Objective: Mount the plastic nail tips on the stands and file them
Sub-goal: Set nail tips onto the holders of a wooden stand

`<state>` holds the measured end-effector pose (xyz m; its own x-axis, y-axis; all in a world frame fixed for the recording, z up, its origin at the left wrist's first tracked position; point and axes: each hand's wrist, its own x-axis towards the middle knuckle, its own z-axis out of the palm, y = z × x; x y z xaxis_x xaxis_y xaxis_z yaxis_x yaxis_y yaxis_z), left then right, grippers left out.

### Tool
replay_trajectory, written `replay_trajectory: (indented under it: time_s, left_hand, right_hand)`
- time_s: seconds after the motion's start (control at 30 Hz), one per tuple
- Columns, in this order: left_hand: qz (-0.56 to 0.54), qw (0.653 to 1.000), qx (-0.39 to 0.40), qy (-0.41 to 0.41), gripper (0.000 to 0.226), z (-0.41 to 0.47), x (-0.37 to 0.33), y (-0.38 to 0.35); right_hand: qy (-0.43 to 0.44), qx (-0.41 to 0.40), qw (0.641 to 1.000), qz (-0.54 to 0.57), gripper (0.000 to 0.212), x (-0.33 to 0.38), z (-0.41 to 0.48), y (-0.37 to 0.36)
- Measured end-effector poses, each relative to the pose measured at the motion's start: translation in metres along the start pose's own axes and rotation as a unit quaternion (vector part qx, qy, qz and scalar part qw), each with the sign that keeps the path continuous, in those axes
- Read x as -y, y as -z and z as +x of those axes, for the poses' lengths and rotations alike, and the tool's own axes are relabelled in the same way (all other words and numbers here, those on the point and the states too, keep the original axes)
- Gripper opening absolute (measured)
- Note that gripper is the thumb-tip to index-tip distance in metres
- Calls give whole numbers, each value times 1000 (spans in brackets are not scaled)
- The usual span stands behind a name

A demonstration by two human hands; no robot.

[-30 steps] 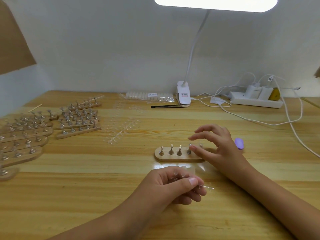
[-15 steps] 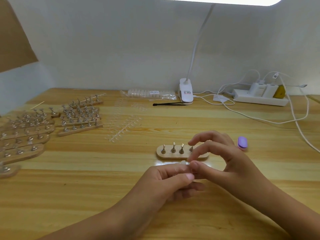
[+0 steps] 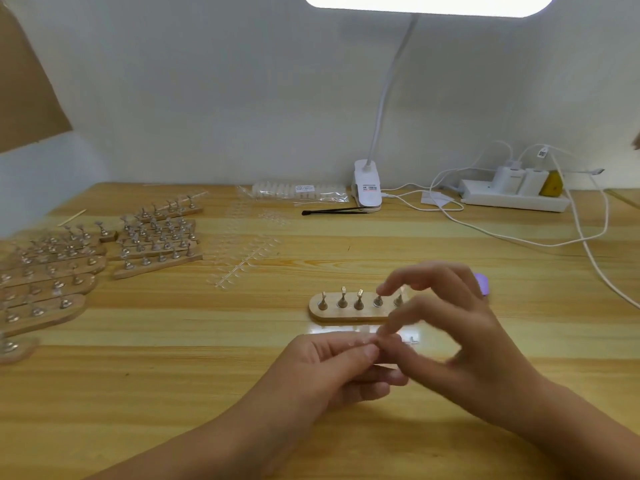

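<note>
Together, hands (left; right) on strip

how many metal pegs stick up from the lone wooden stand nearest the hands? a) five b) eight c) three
a: the wooden stand carries five metal pegs in a single row.

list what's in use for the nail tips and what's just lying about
In use: clear nail tip strip, pinched by left hand and right hand; five-peg wooden stand; spare tip strips.
Lying about: black tweezers, power strip, white cables.
</note>
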<state>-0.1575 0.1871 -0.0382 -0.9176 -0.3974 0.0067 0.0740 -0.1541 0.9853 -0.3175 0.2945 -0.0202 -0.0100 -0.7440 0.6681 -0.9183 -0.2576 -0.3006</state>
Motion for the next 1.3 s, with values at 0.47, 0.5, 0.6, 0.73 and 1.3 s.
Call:
replay_trajectory:
  time_s: [0.47, 0.5, 0.6, 0.73, 1.3]
  left_hand:
    - [-141, 984, 105, 7, 27, 1, -8, 7]
    - [-161, 982, 97, 10, 27, 2, -8, 8]
    - [-185, 979, 88, 9, 27, 2, -10, 6]
    - [-170, 982, 84, 7, 28, -1, -13, 1]
    - [-175, 983, -22, 52, 27, 1, -11, 5]
  right_hand:
    - [-274, -58, 890, 358, 17, -6, 8, 10]
    - [-271, -41, 900, 339, 15, -5, 8, 8]
    - [-272, 8, 912, 306, 7, -6, 6, 1]
    - [-277, 34, 917, 287, 11, -12, 4, -4]
    - [-237, -57, 966, 80, 15, -24, 15, -25]
